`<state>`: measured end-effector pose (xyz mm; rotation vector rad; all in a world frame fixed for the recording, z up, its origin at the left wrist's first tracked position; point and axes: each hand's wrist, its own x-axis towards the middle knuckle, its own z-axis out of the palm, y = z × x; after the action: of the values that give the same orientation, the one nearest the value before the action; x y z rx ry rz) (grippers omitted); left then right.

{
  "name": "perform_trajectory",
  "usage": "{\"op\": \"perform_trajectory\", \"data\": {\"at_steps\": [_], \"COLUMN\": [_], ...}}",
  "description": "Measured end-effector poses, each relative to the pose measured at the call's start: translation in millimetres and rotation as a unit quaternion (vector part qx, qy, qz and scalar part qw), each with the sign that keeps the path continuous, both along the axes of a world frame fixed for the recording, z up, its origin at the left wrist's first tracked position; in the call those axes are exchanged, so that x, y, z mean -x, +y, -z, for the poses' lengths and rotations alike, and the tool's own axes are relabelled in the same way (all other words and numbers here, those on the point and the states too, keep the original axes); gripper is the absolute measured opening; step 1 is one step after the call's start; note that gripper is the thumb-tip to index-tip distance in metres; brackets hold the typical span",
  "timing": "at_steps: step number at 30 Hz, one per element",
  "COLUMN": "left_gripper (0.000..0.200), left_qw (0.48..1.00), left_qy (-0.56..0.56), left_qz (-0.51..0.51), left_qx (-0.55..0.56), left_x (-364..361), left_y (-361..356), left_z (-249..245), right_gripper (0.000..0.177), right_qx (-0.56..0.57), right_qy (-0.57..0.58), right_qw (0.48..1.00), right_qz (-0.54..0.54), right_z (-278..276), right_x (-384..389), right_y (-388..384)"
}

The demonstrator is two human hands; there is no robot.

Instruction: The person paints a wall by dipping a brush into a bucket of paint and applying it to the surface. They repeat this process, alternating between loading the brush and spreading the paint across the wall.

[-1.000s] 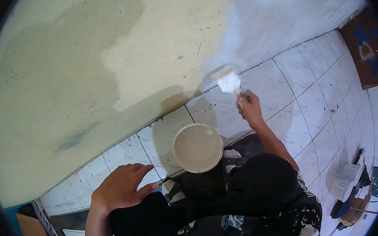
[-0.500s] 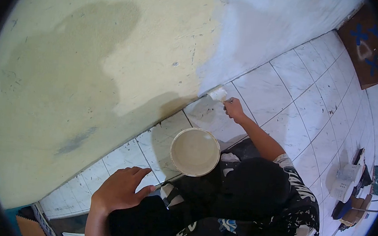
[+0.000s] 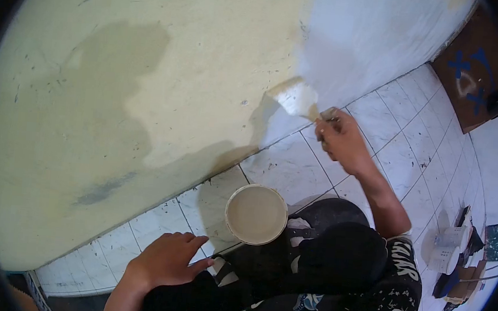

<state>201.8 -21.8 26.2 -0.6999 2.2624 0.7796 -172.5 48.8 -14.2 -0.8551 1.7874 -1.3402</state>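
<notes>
My right hand (image 3: 344, 138) is closed round the handle of a wide paintbrush (image 3: 298, 97). White paint coats its bristles, whose tip overlaps the yellow wall (image 3: 202, 76) beside the white-painted stretch (image 3: 351, 41). Over my dark-clad knee lies my left hand (image 3: 171, 257), holding nothing, its thumb apart from the fingers. Between my feet and the wall stands a round bucket (image 3: 256, 214) with pale paint in it.
White marbled tiles (image 3: 394, 135) cover the floor, meeting the wall along a slanting edge. A brown panel with blue marks (image 3: 472, 68) stands at the upper right. A white plastic basket (image 3: 447, 250) and assorted items lie at the far right.
My right hand has raised the paintbrush from the foot of the wall, up to the border between yellow and white. My left hand stays on the knee.
</notes>
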Motion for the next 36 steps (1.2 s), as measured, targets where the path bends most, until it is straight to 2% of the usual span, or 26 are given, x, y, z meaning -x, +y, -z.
{"op": "perform_trajectory", "data": {"at_steps": [4, 7, 9, 12, 14, 17, 18, 20, 21, 23, 24, 28, 29, 32, 36], "left_gripper": [0.062, 0.062, 0.063, 0.059, 0.064, 0.064, 0.064, 0.064, 0.064, 0.056, 0.056, 0.055, 0.054, 0.054, 0.055], "left_qw": [1.000, 0.999, 0.999, 0.997, 0.999, 0.998, 0.998, 0.996, 0.996, 0.991, 0.991, 0.990, 0.991, 0.991, 0.985], "left_qy": [0.002, 0.020, 0.039, 0.073, 0.038, 0.041, 0.044, 0.029, 0.032, 0.098, 0.102, 0.102, 0.087, 0.084, 0.110], "left_qz": [0.015, 0.024, 0.027, 0.023, 0.021, 0.027, 0.028, 0.047, 0.047, 0.074, 0.074, 0.085, 0.090, 0.096, 0.123], "left_qx": [-0.017, -0.023, -0.020, -0.008, -0.018, -0.043, -0.041, -0.066, -0.064, -0.043, -0.039, -0.036, -0.039, -0.044, -0.056], "left_x": [-7, -14, -19, -25, -25, -24, -22, -19, -21, -27, -29, -28, -27, -24, -20], "left_y": [3, 2, 0, -2, -4, -2, -3, -2, 0, 3, 4, 8, 8, 10, 6], "left_z": [-2, -3, -2, -2, -6, -10, -11, -12, -10, -3, 0, -1, -2, 0, 1], "right_gripper": [0.013, 0.014, 0.018, 0.019, 0.019, 0.018, 0.018, 0.018, 0.018, 0.019, 0.017, 0.020, 0.019, 0.013, 0.011], "right_qx": [0.070, 0.125, 0.158, 0.143, 0.049, 0.004, 0.006, -0.113, -0.110, -0.198, -0.185, -0.121, -0.130, -0.088, -0.010], "right_qy": [0.021, 0.006, -0.020, 0.005, -0.049, -0.049, -0.046, -0.069, -0.066, -0.116, -0.123, -0.064, -0.031, -0.026, 0.018], "right_qw": [0.996, 0.991, 0.985, 0.986, 0.994, 0.996, 0.996, 0.989, 0.990, 0.970, 0.971, 0.988, 0.989, 0.995, 0.999], "right_qz": [0.041, 0.052, 0.062, 0.091, 0.080, 0.080, 0.080, 0.065, 0.065, 0.080, 0.085, 0.066, 0.060, 0.026, 0.035], "right_z": [-64, -63, -37, 57, 90, 153, 164, 184, 194, 206, 206, 143, 110, 22, -88], "right_x": [-16, -24, -28, -33, -37, -36, -36, -34, -32, -26, -22, -9, -14, -16, -36], "right_y": [8, -1, -19, -41, -34, -26, -23, -17, -15, -17, -19, -41, -43, -34, -21]}}
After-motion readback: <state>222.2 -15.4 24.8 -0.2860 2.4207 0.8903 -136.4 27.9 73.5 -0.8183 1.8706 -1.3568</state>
